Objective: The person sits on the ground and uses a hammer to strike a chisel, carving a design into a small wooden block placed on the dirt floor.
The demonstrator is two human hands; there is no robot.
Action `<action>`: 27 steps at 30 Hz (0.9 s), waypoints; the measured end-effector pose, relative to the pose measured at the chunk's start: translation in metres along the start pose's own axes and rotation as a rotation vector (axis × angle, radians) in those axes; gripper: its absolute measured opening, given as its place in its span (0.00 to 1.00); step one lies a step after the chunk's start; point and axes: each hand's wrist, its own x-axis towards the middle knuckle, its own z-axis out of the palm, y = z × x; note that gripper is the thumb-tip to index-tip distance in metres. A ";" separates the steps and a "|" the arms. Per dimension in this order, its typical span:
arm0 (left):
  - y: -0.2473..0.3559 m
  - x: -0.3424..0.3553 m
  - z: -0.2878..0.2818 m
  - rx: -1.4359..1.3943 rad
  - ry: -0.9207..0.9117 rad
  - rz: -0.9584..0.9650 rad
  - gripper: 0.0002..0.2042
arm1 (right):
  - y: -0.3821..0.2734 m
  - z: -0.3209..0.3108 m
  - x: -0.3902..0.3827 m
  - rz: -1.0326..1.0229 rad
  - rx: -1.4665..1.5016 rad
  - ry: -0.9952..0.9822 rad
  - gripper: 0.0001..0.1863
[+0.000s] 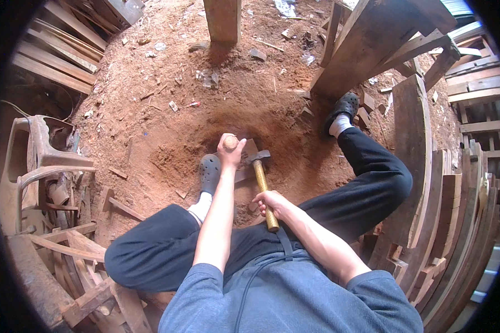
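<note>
My left hand (228, 156) is closed around a round, pale wooden handle (231, 142), seen end-on; whatever lies below its grip is hidden. In my right hand (271, 202) is a hammer (260, 180), gripped near the bottom of its yellowish handle. The metal head (258, 157) points away from me, just right of my left hand. A wooden block (250, 147) shows partly behind the head, low between my feet. Another piece of wood (243, 175) lies nearer, half covered by my left forearm and the hammer. Whether the hammer touches the block I cannot tell.
Sawdust and scraps cover the ground (166, 122). A broken plastic chair (33, 161) stands at left, with wood offcuts (89, 277) nearer me. Thick timber posts (223, 22) rise ahead. Planks (414, 161) lean close on the right. My dark clogs (209, 173) flank the work.
</note>
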 end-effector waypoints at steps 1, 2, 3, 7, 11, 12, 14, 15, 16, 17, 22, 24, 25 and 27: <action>0.001 -0.001 -0.001 -0.009 0.014 0.048 0.14 | 0.000 0.001 0.000 0.000 -0.005 0.001 0.08; 0.003 -0.002 -0.002 -0.014 0.017 0.042 0.14 | 0.000 0.002 0.001 0.017 -0.007 0.023 0.08; 0.005 -0.002 -0.002 -0.019 0.019 0.040 0.15 | -0.001 0.003 0.001 -0.005 -0.010 -0.003 0.08; 0.017 -0.007 0.001 -0.039 0.090 0.110 0.17 | -0.001 0.007 0.003 0.008 -0.018 -0.007 0.07; 0.020 -0.008 0.011 -0.115 0.226 0.154 0.18 | 0.000 0.006 0.004 0.017 -0.049 0.037 0.06; 0.018 -0.007 0.013 -0.095 0.267 0.124 0.18 | 0.000 0.007 0.004 0.005 -0.043 0.039 0.06; 0.014 -0.005 0.014 -0.027 0.286 0.090 0.15 | -0.001 0.007 0.004 0.013 -0.053 0.050 0.06; 0.012 -0.004 0.013 0.019 0.301 0.073 0.13 | -0.002 0.008 0.003 0.019 -0.065 0.052 0.06; 0.009 -0.002 0.012 0.006 0.260 0.093 0.11 | -0.003 0.008 0.003 0.025 -0.077 0.054 0.06; 0.007 0.001 0.009 -0.031 0.197 0.099 0.11 | -0.004 0.009 0.003 0.038 -0.067 0.044 0.06; 0.004 0.017 -0.015 -0.132 -0.053 0.063 0.10 | -0.010 0.015 0.002 0.106 -0.017 0.024 0.07; 0.006 0.023 -0.026 -0.170 -0.151 0.015 0.10 | -0.011 0.016 0.002 0.136 0.024 -0.005 0.07; 0.008 0.024 -0.028 -0.154 -0.143 0.023 0.10 | -0.012 0.017 0.003 0.138 0.024 -0.002 0.08; 0.011 0.023 -0.025 -0.124 -0.109 0.044 0.10 | -0.012 0.020 0.004 0.143 0.031 0.007 0.08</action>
